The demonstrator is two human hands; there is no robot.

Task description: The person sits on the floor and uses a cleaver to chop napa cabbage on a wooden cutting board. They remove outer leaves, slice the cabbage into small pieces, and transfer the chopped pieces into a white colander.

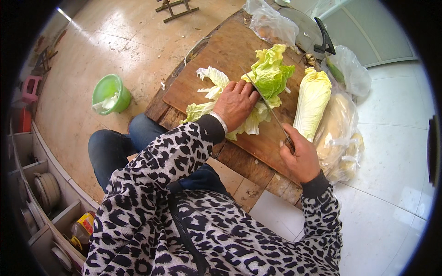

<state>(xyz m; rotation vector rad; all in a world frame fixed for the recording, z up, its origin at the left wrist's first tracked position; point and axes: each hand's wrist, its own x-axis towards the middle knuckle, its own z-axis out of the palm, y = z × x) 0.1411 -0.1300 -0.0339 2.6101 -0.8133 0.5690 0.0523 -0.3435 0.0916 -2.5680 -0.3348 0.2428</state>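
Note:
My left hand (235,106) presses down on loose napa cabbage leaves (272,71), its fingers bent and held together beside the blade. Pale leaf pieces spread out on both sides of that hand. In my right hand (302,157) is the handle of a knife (272,109), whose thin blade lies slantwise across the leaves, close to my left fingertips. Under it all is a large wooden cutting board (207,57). A whole napa cabbage (314,99) lies to the right of the knife. How deep the blade sits in the leaves cannot be seen.
Clear plastic bags of pale food (334,124) lie beyond the whole cabbage. A lid with a black handle (325,39) and another plastic bag (276,23) are at the far end. On the floor at left stands a green bucket (120,99) with white scraps inside.

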